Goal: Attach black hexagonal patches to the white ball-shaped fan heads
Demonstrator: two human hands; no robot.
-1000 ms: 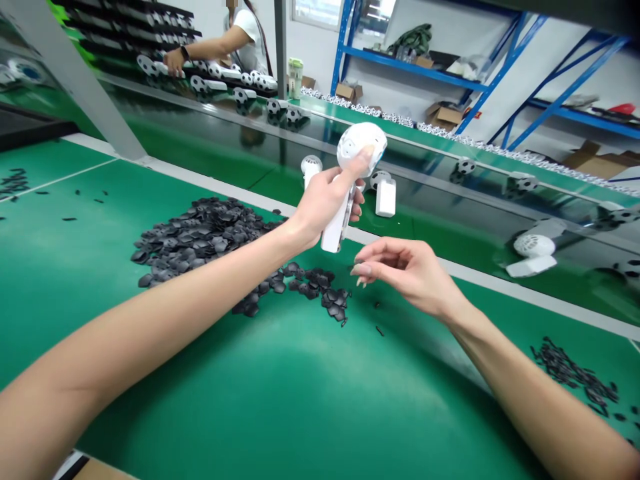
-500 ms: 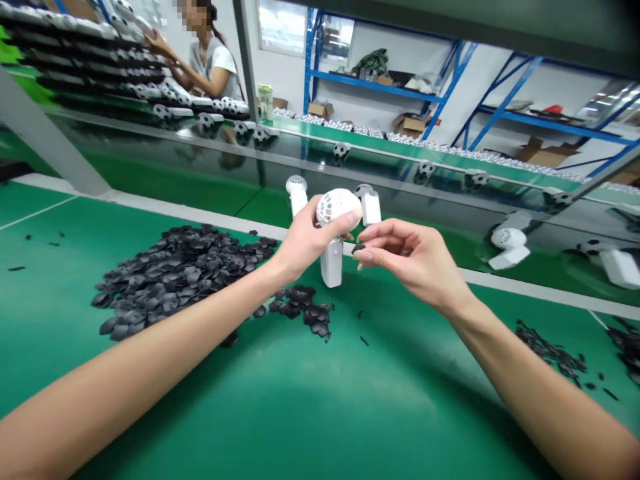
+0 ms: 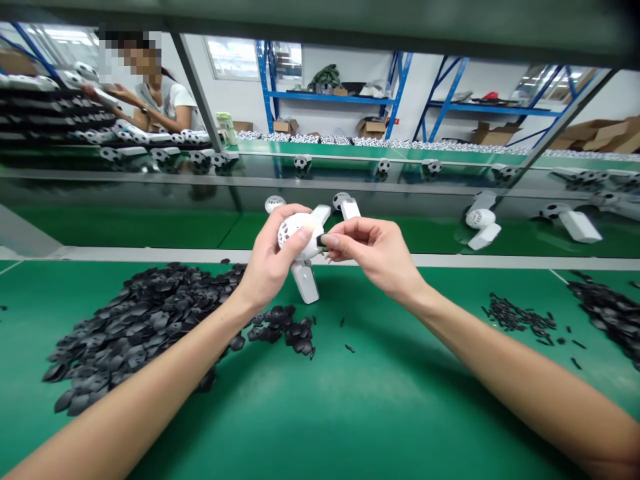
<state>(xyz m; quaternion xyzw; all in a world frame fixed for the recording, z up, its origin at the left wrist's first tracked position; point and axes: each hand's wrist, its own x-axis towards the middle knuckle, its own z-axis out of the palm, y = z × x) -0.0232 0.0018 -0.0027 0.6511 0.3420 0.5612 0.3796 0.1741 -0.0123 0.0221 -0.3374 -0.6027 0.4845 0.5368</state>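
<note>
My left hand [image 3: 273, 257] is closed round the ball-shaped head of a white handheld fan [image 3: 305, 243], its slotted grille turned to the left. The white handle [image 3: 306, 283] hangs below the head, over the table. Between the thumb and fingers of my right hand [image 3: 375, 253] is a small black plastic piece [image 3: 321, 241], held against the right side of the fan head. My fingertips partly cover that piece. A heap of black plastic pieces [image 3: 150, 327] lies to the left, with a smaller cluster [image 3: 285, 328] below the fan.
Small black strips [image 3: 520, 317] and another dark pile [image 3: 610, 313] lie at the right of the green table [image 3: 370, 413]. Beyond its pale edge, a belt [image 3: 420, 233] carries white fans and football-patterned ones. A co-worker [image 3: 165, 100] handles parts beside stacked trays at the back left.
My right hand has brought the black piece up against the fan head. The fan is tilted differently in my left hand. The camera view has levelled and shifted.
</note>
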